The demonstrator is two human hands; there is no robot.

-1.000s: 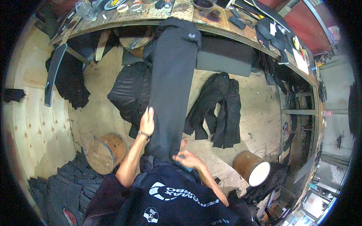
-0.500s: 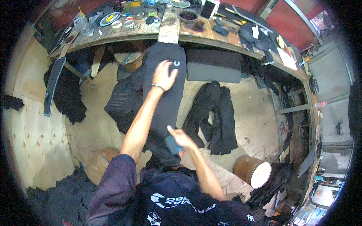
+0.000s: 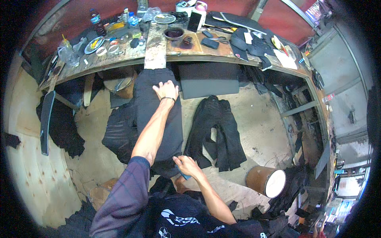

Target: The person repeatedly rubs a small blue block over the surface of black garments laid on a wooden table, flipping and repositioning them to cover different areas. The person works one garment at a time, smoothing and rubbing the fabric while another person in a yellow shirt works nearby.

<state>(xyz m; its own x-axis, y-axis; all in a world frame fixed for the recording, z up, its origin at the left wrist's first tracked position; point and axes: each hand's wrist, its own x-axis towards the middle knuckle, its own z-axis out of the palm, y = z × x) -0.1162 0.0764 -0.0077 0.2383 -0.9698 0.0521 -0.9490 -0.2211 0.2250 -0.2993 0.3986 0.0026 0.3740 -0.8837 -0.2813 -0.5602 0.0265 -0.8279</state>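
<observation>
Black trousers (image 3: 160, 131) hang lengthwise towards me, their far end against a worn wooden board (image 3: 156, 53) that juts from the workbench. Near that end, my left hand (image 3: 166, 91) lies on the cloth with its fingers apart, and it seems to hold nothing. My right hand (image 3: 187, 166) is by the trousers' near end, its fingers closed around a flat blue-grey piece (image 3: 183, 175). Most of that piece is hidden by the hand, so its kind cannot be made out.
More black trousers (image 3: 216, 131) lie on the floor to the right, beyond a round wooden drum (image 3: 265, 181). The workbench (image 3: 119, 65) carries a dark bowl (image 3: 174, 33), a plate (image 3: 94, 45), bottles and a phone (image 3: 194, 21). A dark panel (image 3: 209, 81) stands beneath it.
The view has tilted up, showing more of the bench. My left hand now lies where the white emblem was visible, and the emblem is hidden. My right hand still grips the blue-grey piece.
</observation>
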